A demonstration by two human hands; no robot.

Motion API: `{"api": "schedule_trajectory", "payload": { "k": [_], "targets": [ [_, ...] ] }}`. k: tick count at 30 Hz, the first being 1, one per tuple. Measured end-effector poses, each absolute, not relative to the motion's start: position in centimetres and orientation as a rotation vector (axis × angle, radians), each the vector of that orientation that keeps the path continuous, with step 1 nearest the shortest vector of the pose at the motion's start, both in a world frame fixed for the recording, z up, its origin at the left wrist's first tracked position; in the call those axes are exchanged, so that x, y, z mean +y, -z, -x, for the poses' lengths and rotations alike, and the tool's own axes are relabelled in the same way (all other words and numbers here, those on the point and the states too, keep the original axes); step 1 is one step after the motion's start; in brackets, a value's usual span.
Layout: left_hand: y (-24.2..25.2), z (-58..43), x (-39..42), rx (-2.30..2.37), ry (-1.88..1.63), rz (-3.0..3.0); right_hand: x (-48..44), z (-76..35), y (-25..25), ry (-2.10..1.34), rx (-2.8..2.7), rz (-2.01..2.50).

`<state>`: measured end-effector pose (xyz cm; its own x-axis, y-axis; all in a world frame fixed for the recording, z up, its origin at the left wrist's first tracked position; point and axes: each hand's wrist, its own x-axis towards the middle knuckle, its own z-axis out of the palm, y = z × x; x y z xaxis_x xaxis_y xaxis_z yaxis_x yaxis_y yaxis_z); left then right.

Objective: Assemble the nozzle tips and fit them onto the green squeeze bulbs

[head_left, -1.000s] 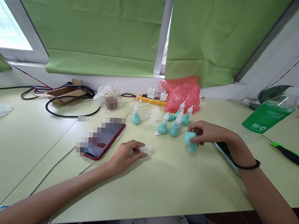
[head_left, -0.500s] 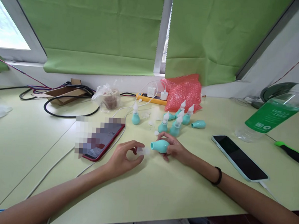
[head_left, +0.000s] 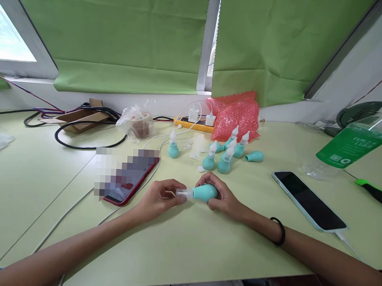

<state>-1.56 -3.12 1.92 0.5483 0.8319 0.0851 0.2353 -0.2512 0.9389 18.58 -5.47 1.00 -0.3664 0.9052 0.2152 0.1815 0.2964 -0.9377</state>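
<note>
Between finger and thumb, my left hand [head_left: 161, 198] pinches a clear plastic tube piece [head_left: 184, 193]. My right hand [head_left: 222, 198] is wrapped round a turquoise squeeze bulb [head_left: 205, 192], which lies on its side with its neck to the left. The tube's right end meets the bulb's neck; how deep it sits inside I cannot tell. Behind my hands stand several turquoise bulbs with clear pointed tips, one of them a nasal aspirator [head_left: 225, 161] close to my right hand. Another such aspirator [head_left: 173, 147] stands apart to the left. A loose bulb [head_left: 254, 156] without a tip lies at the right.
A red-cased phone [head_left: 132, 180] lies left, a second phone [head_left: 308, 201] right. Behind are a red bubble-wrap bag [head_left: 235, 116], a yellow power strip [head_left: 195, 125] with white cables, small clear pieces [head_left: 197, 148] and a cardboard box [head_left: 83, 119]. A green-labelled bottle [head_left: 351, 145] leans at the right.
My hands have come together: the clear tube piece, apart from the bulb before, now meets its neck. My right-hand fingers have closed further round the bulb.
</note>
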Motion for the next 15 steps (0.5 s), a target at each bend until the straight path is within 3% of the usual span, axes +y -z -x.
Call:
{"api": "schedule_trajectory", "payload": {
  "k": [7, 15],
  "targets": [
    [-1.6, 1.5, -2.8, 0.866, -0.613, -1.595, -6.0, -17.7, -0.5, -0.629, -1.961, 1.071],
    [-2.8, 1.2, -3.8, 0.879, -0.591, -1.52, -5.9, -18.0, 0.4, -0.25, -2.16, 0.852]
  ]
}}
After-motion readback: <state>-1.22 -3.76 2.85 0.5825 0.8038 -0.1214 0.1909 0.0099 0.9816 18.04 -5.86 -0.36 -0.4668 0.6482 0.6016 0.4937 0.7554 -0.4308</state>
